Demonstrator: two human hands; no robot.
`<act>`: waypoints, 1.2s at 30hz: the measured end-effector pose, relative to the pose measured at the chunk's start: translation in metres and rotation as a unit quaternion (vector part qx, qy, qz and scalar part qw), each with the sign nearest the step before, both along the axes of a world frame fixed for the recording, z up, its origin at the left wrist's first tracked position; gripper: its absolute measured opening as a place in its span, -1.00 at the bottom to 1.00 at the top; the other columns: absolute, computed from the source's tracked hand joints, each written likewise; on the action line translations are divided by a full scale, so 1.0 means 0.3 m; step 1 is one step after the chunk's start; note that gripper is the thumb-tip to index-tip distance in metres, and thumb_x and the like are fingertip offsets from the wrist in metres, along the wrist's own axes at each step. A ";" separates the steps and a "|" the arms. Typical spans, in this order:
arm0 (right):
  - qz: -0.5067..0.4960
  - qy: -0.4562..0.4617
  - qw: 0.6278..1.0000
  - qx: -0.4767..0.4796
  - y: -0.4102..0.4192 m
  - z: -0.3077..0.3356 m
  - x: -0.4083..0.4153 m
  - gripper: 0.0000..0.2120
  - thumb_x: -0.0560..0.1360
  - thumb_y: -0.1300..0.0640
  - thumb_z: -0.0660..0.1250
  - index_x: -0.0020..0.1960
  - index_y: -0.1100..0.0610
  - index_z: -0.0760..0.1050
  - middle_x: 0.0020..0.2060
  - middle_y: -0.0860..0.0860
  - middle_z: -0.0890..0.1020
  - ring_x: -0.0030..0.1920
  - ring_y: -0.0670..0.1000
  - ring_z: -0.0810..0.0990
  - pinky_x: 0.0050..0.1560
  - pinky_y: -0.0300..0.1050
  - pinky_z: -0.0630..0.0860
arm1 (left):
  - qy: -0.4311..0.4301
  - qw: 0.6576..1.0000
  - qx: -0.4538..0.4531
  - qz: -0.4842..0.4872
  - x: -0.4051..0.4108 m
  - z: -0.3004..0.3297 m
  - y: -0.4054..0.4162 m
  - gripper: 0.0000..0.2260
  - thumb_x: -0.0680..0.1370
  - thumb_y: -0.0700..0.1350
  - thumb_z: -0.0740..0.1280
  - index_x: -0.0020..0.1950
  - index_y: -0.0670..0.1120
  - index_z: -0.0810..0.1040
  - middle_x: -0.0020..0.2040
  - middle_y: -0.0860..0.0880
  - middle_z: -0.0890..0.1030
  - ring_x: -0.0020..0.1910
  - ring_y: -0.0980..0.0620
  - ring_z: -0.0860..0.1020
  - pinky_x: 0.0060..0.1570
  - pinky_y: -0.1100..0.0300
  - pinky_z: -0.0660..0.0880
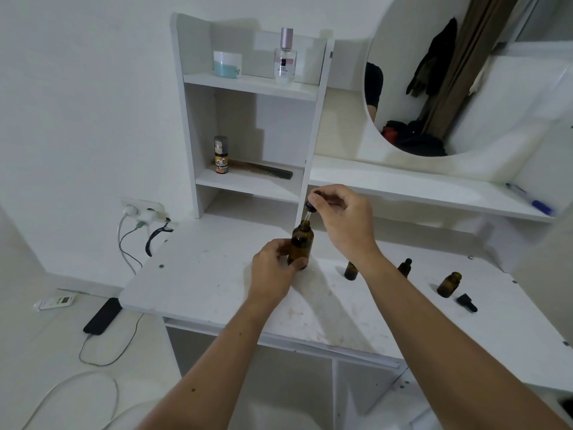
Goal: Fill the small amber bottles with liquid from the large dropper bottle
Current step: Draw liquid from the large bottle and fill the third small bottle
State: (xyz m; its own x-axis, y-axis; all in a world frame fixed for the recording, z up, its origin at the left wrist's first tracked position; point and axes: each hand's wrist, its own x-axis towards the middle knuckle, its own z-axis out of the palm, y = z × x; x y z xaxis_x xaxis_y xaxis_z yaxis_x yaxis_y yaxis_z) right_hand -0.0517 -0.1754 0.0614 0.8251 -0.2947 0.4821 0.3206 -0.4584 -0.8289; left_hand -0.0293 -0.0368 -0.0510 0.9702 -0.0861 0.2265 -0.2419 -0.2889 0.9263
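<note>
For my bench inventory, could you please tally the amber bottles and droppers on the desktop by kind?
Large amber bottle: 1
Small amber bottles: 3
Dropper held by the right hand: 1
Loose dropper cap: 1
Total: 6

Amber bottle, black dropper cap, white desk, seemingly blue pen.

White desk top, scuffed and speckled. On it: large amber bottle upright near centre; three small amber bottles to its right, well apart; black dropper cap lying on its side just beside the rightmost
</note>
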 end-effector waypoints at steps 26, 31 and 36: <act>-0.058 0.035 0.997 -0.033 0.046 -0.035 -0.008 -0.94 0.63 0.21 0.44 0.04 0.14 0.69 -0.15 -0.20 0.69 -0.15 -0.41 0.62 -0.07 -0.54 0.49 | -0.001 1.000 0.010 0.004 0.008 -0.015 -0.003 -0.56 0.44 -0.07 0.60 0.28 -0.06 0.61 0.14 0.05 0.68 0.11 0.08 0.62 0.22 0.11 0.58; -0.057 0.017 0.998 -0.018 0.045 0.000 -0.028 -0.91 0.60 0.16 0.49 0.08 0.15 0.70 -0.12 -0.13 0.74 -0.10 -0.29 0.69 0.02 -0.43 0.57 | -0.012 1.000 0.027 0.003 0.006 -0.015 -0.007 -0.57 0.46 -0.08 0.58 0.30 -0.07 0.59 0.17 0.02 0.67 0.13 0.06 0.61 0.24 0.10 0.56; -0.069 -0.021 0.997 0.021 0.032 0.073 -0.063 -0.93 0.59 0.16 0.50 0.06 0.12 0.69 -0.10 -0.10 0.74 -0.07 -0.22 0.71 0.03 -0.37 0.61 | -0.012 0.999 0.040 -0.001 0.003 -0.014 -0.006 -0.56 0.48 -0.09 0.57 0.33 -0.09 0.58 0.18 0.01 0.66 0.13 0.04 0.61 0.20 0.18 0.54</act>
